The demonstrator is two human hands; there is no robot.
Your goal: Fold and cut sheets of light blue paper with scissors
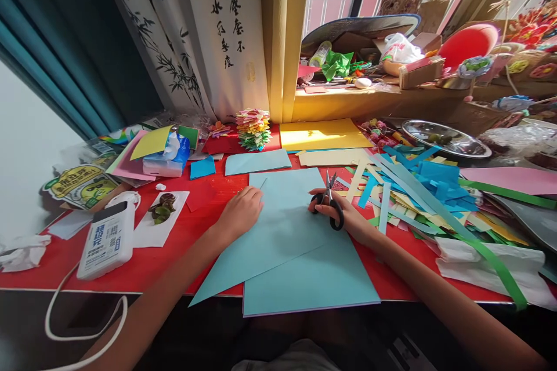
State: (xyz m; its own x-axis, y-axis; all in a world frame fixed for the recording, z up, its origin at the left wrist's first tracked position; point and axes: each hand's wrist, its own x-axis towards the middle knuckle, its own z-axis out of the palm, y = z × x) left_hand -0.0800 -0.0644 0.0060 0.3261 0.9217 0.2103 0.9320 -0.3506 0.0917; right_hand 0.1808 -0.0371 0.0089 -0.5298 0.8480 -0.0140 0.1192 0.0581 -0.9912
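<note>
Light blue paper sheets lie in front of me, the upper one turned at an angle over the lower one. My left hand is closed, its fingers curled at the upper left edge of the top sheet. A pair of black-handled scissors is in my right hand, fingers in and around the handle loops. The scissors' blades point away from me, slightly apart, over the sheet's right side. My left fingertips are partly hidden.
Cut paper strips are heaped at the right, near a metal plate. At left are a white power bank with a cable, a tissue pack and a napkin. Yellow paper and a folded-paper stack lie behind.
</note>
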